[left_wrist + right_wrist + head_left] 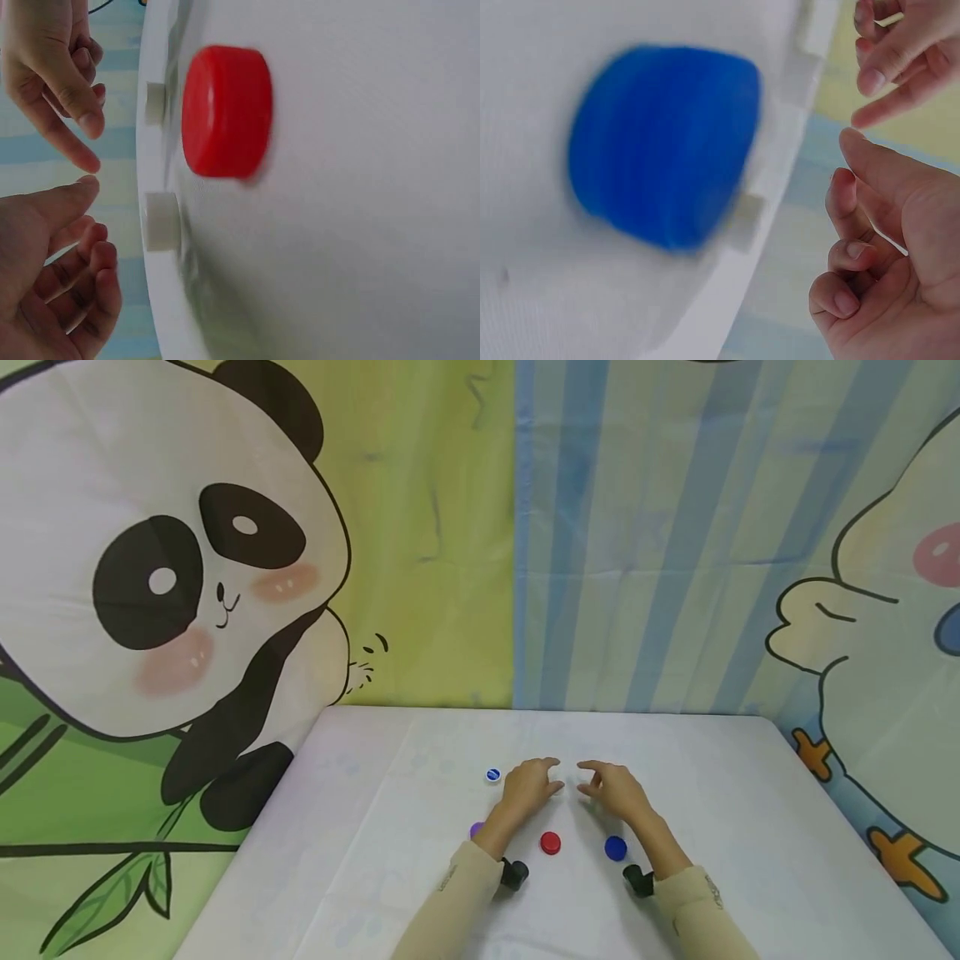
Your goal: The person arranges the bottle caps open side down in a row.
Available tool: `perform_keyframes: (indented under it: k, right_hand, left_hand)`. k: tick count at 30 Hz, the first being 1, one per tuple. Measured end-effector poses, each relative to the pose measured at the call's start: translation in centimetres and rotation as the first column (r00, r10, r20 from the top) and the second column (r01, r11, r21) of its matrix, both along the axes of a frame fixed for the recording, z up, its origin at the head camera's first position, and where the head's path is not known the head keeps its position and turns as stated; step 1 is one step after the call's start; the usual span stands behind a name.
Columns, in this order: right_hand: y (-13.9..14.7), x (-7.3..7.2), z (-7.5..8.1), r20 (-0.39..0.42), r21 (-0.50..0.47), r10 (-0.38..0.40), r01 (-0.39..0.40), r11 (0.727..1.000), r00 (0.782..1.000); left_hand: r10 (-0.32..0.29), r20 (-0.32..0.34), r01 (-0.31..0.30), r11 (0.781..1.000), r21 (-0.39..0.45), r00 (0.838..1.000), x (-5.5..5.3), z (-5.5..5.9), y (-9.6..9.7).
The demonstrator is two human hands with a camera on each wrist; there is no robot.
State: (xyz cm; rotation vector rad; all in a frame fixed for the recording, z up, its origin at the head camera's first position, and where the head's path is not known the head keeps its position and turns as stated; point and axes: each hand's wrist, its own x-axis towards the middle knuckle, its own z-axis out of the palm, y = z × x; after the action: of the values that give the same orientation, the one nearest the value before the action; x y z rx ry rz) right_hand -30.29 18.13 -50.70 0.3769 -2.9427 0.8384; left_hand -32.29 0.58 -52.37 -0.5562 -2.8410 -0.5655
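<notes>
My left hand (531, 783) and right hand (615, 789) face each other above the white tabletop, a gap between them in the head view. Neither holds anything; the fingers are loosely bent. Between the forearms lies a red bottle cap (550, 842), large in the left wrist view (227, 112). Beside the right forearm is a blue bottle cap (615, 848), blurred in the right wrist view (665, 146). A purple cap (477, 830) is partly covered by the left forearm. Left of the left hand sits a white cap with a blue top (492, 775).
Two whitish caps, one upper (154, 103) and one lower (161, 221), stand near the table's far edge in the left wrist view. Dark wrist cameras sit on the left wrist (515, 874) and right wrist (638, 881). A printed cartoon curtain (427, 543) hangs behind the table (375, 860).
</notes>
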Motion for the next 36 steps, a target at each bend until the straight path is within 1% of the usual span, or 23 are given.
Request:
perform_keyframes:
  k: [2,4,6,9,13,16,20,24,26,31,33,36]
  right_hand:
    - [0.8,0.1,0.4,-0.002,-0.038,-0.011,0.011,0.999,1.0]
    - [1.7,0.2,0.8,-0.002,-0.069,-0.027,0.027,0.997,1.0]
    - [2.5,0.2,0.9,0.004,-0.095,-0.049,0.049,0.994,0.999]
    - [3.6,0.1,0.9,0.013,-0.122,-0.074,0.075,0.99,0.997]
    - [4.6,0.1,0.2,0.005,-0.129,-0.085,0.085,0.988,0.996]
    - [5.0,-0.1,-0.5,-0.001,-0.127,-0.088,0.087,0.988,0.996]
    - [5.1,-0.4,-1.3,0.033,-0.142,-0.112,0.116,0.983,0.993]
    - [5.0,-0.6,-2.1,0.066,-0.139,-0.135,0.143,0.98,0.989]
    - [4.9,-0.7,-2.4,0.075,-0.133,-0.138,0.147,0.98,0.988]
    - [4.9,-0.6,-2.7,0.056,-0.124,-0.114,0.121,0.985,0.992]
    - [5.0,-0.6,-2.9,0.04,-0.125,-0.103,0.107,0.986,0.994]
    - [5.0,-0.7,-3.2,0.039,-0.137,-0.105,0.109,0.985,0.994]
  left_hand:
    - [-0.021,-0.015,0.022,1.0,0.012,1.0,0.0,0.3,0.7]
    - [-0.037,-0.015,0.037,0.999,0.017,0.999,0.1,0.4,1.4]
    - [-0.035,-0.026,0.035,0.999,0.003,0.999,0.1,0.3,2.2]
    - [-0.016,-0.029,0.015,0.999,-0.033,0.999,0.3,0.0,3.4]
    - [0.016,-0.007,-0.017,0.997,-0.08,1.0,0.4,-0.6,4.7]
    - [0.035,0.007,-0.034,0.994,-0.107,0.999,0.3,-0.9,5.5]
    - [0.051,0.01,-0.05,0.993,-0.109,0.999,0.1,-0.9,6.5]
    - [0.071,0.029,-0.068,0.992,-0.104,0.997,-0.1,-0.7,7.2]
    - [0.08,0.032,-0.076,0.99,-0.119,0.996,-0.1,-0.8,7.5]
    - [0.087,0.023,-0.082,0.982,-0.172,0.996,-0.3,-1.1,7.8]
    - [0.084,0.027,-0.078,0.981,-0.179,0.996,-0.3,-1.1,7.9]
    - [0.084,0.032,-0.077,0.982,-0.173,0.996,-0.2,-0.9,7.9]
